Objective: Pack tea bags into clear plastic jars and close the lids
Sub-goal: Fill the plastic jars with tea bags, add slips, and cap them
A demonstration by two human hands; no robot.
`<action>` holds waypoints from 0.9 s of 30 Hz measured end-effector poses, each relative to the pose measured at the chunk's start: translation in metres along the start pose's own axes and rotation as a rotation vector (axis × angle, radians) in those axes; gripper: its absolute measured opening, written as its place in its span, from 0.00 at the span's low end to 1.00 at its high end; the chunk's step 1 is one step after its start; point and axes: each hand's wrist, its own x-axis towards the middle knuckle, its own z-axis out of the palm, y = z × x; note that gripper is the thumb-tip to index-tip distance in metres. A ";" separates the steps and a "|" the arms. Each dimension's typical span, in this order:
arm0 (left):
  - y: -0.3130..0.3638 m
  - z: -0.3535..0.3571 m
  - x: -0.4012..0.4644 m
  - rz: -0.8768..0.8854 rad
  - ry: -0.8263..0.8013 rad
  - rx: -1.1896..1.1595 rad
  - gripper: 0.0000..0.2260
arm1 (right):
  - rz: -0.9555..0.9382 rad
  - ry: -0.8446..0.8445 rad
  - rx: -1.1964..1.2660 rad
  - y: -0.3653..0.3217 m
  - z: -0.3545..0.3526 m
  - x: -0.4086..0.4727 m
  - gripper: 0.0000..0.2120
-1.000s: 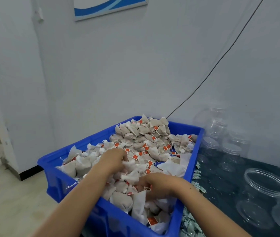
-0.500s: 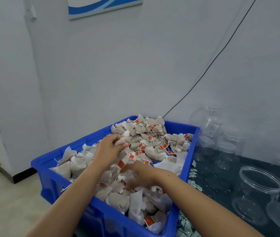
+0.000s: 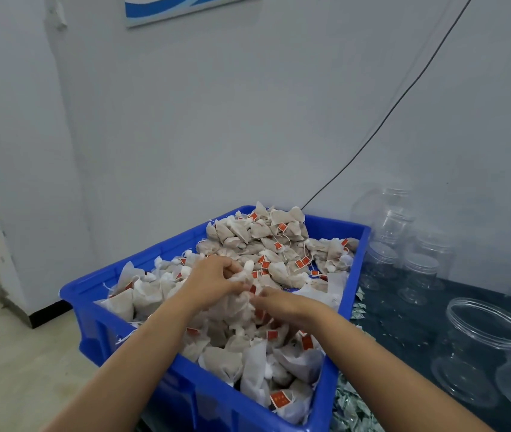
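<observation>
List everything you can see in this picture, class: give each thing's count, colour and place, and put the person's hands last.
Blue plastic crate: one, blue, centre.
Beige tea bags with red tags: many, heaped in the crate.
Open clear plastic jar: one, lidless, right.
Clear lidded jars: several, by the wall.
Dark table: one, under the jars.
Black cable: one, on the wall.
Small foil sachets: many, silvery, beside the crate.
Left hand: grips tea bags.
Right hand: among the tea bags; grip unclear.

- The left hand [image 3: 213, 280], flat on the tea bags [image 3: 266, 244] 1 s ago, has lifted and now pinches a few bags.
- The right hand [image 3: 282, 307] has risen from the heap to meet it, fingers among the same bags.
</observation>
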 end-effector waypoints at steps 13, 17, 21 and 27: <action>-0.003 0.000 0.001 -0.056 -0.175 -0.013 0.14 | -0.132 0.210 0.139 0.003 -0.004 0.007 0.17; -0.002 0.000 -0.002 -0.079 -0.215 0.002 0.15 | -0.225 0.003 0.346 -0.004 0.001 0.002 0.10; -0.004 -0.007 -0.006 -0.101 -0.323 -0.018 0.22 | -0.246 0.035 0.091 -0.001 0.005 0.004 0.22; -0.010 -0.013 -0.007 -0.139 -0.214 -0.151 0.12 | -0.347 0.059 -0.104 -0.001 0.009 0.001 0.13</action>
